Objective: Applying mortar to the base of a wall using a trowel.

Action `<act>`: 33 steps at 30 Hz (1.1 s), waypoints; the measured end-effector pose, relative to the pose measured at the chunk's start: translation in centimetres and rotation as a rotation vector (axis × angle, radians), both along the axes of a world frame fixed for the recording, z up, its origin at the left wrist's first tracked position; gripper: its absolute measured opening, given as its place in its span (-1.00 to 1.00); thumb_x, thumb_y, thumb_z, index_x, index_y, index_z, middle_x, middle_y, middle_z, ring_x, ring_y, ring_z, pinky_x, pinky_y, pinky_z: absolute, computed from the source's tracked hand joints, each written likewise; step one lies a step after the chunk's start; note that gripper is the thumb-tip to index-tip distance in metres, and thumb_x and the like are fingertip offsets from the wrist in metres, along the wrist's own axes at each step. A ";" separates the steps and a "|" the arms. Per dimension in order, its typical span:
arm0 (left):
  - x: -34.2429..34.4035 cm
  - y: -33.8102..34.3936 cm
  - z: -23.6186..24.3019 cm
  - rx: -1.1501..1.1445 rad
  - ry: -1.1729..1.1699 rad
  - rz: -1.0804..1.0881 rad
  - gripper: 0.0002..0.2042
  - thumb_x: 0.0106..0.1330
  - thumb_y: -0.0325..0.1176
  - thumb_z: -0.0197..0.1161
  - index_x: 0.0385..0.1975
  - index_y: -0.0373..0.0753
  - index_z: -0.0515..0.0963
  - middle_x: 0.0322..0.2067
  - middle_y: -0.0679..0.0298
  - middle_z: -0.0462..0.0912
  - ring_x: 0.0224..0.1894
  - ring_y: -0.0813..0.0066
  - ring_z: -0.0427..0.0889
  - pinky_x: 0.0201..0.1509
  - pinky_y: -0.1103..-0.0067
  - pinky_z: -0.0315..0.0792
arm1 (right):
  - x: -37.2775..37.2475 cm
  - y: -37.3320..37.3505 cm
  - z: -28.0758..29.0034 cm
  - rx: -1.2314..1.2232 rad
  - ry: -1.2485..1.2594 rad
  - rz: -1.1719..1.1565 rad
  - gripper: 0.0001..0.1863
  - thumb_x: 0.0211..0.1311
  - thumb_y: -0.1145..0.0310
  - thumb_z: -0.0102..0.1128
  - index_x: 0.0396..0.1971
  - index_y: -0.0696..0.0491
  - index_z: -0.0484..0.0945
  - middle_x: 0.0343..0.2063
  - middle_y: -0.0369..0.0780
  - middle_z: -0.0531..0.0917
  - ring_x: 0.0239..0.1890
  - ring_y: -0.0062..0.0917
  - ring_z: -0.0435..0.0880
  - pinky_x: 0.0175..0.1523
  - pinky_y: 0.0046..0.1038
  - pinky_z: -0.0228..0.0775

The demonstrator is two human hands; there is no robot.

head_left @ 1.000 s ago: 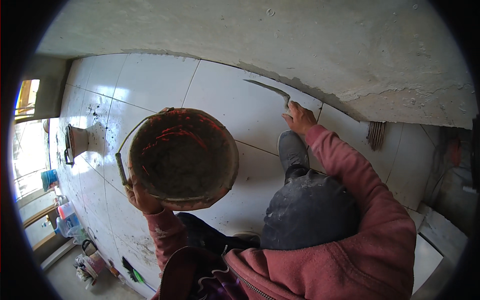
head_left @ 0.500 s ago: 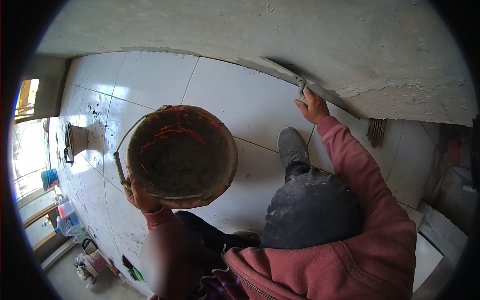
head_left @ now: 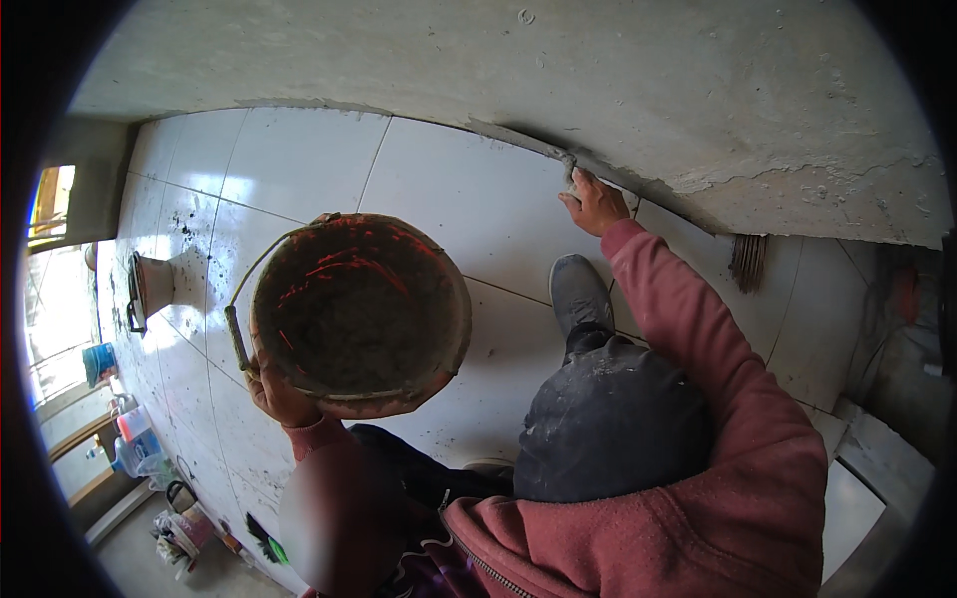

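A round orange-red bucket (head_left: 361,394) holds wet grey mortar (head_left: 364,319), and red shows through on its smeared inner wall. My left hand (head_left: 284,397) is closed on the bucket's near-left rim, beside its wire handle (head_left: 237,344). Farther off to the right, my right hand (head_left: 600,202) grips the mortar-caked handle of a trowel (head_left: 568,171). The trowel's thin blade lies along the foot of the grey plastered wall (head_left: 638,80), where wall and floor meet. My fingers hide part of its handle.
White tiles cover the floor (head_left: 299,159), with dark mortar spots at the left. A stiff-bristled brush or broom head (head_left: 749,263) lies by the wall at right. A second upended-looking bucket (head_left: 152,282) stands left. Bottles and bags (head_left: 140,439) line the left side. My shoe (head_left: 580,294) is mid-floor.
My right hand and the trowel have slid left along the wall's foot. My left hand and the bucket stay nearly in place.
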State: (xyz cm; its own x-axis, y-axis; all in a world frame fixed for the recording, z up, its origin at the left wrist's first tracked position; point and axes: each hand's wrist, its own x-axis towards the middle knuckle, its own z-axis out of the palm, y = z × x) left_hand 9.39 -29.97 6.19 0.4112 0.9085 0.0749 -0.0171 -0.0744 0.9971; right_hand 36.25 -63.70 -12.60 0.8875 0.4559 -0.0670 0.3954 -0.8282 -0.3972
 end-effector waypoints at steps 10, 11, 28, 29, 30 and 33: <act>0.3 -0.4 0.2 0.002 -0.002 -0.051 -0.84 0.23 -0.37 0.02 -0.39 -0.32 0.49 -0.57 0.40 0.48 -0.59 0.78 0.34 -0.54 0.83 0.17 | -1.6 -4.0 0.7 -0.061 0.147 -0.020 -0.44 0.08 0.09 0.03 -0.04 0.23 0.32 -0.07 0.00 0.45 -0.07 -0.19 0.46 -0.01 -0.32 0.32; 0.4 -0.4 0.3 -0.004 0.002 -0.040 -0.83 0.23 -0.37 0.02 -0.38 -0.33 0.49 -0.57 0.40 0.48 -0.59 0.77 0.34 -0.54 0.83 0.17 | -1.2 -3.9 0.8 -0.083 0.170 -0.041 -0.45 0.07 0.09 0.04 -0.05 0.22 0.32 -0.08 -0.01 0.45 -0.07 -0.20 0.46 0.00 -0.33 0.32; -0.4 -1.5 -0.7 -0.041 -0.078 -0.117 -0.83 0.25 -0.42 0.00 -0.27 -0.39 0.41 -0.37 0.23 0.53 -0.38 0.59 0.49 -0.30 0.71 0.38 | -6.2 6.9 10.5 0.156 0.545 0.517 -0.57 0.06 0.12 0.03 -0.19 0.17 0.44 -0.27 0.06 0.52 -0.14 -0.11 0.49 -0.05 -0.28 0.33; -0.1 -2.3 -0.4 -0.037 -0.075 -0.109 -0.83 0.25 -0.42 0.00 -0.27 -0.39 0.41 -0.37 0.23 0.53 -0.38 0.59 0.49 -0.30 0.71 0.38 | -6.8 8.2 10.7 0.157 0.548 0.526 -0.57 0.06 0.12 0.03 -0.19 0.17 0.44 -0.27 0.06 0.52 -0.14 -0.11 0.49 -0.05 -0.28 0.33; 0.2 -3.1 0.0 -0.026 -0.074 -0.090 -0.83 0.25 -0.42 0.00 -0.26 -0.39 0.38 -0.37 0.23 0.52 -0.38 0.59 0.49 -0.30 0.70 0.39 | -7.4 9.5 10.9 0.060 0.583 0.600 -0.56 0.06 0.12 0.01 -0.19 0.17 0.44 -0.26 0.05 0.53 -0.14 -0.12 0.49 -0.04 -0.26 0.31; -0.1 -3.8 -0.3 -0.011 -0.066 -0.113 -0.83 0.26 -0.42 -0.01 -0.24 -0.38 0.36 -0.35 0.23 0.51 -0.33 0.58 0.49 -0.25 0.68 0.39 | -9.0 11.4 10.4 -0.058 0.674 0.668 -0.54 0.07 0.09 -0.03 -0.18 0.18 0.44 -0.24 0.04 0.52 -0.13 -0.14 0.49 -0.02 -0.24 0.29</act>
